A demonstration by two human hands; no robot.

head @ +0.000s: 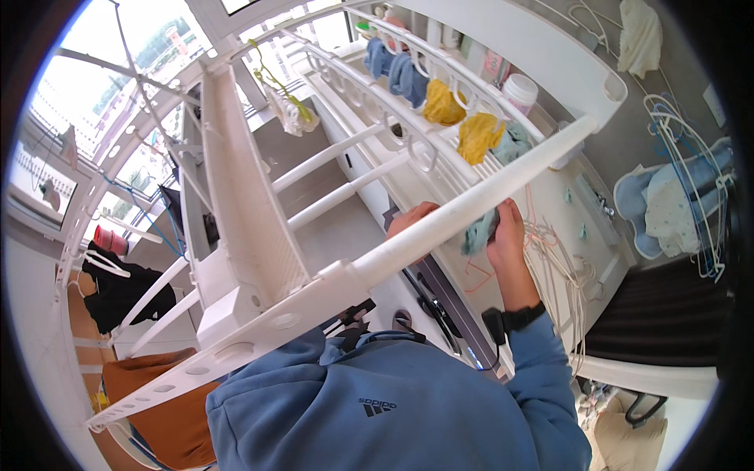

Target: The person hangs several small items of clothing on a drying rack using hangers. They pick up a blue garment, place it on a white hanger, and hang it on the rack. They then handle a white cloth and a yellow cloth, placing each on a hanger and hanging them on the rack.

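Note:
My right hand (508,234) grips a small pale green cloth item (480,233), perhaps a sock, just below the thick white end bar (471,206) of a clothes-drying rack. Left of it, my left hand (410,224) is partly behind the same bar; its fingertips are hidden, so whether it holds anything does not show. Beyond the bar, blue socks (407,80), yellow socks (445,103) and a grey-green one (514,143) hang from rings on the rack's rail.
Many hangers (556,265) lie bunched at the right. A lidded white tub (520,93) stands behind the rail. A long white rack panel (247,176) crosses at left, near an orange-brown garment (159,412). More hangers (686,176) hang at far right.

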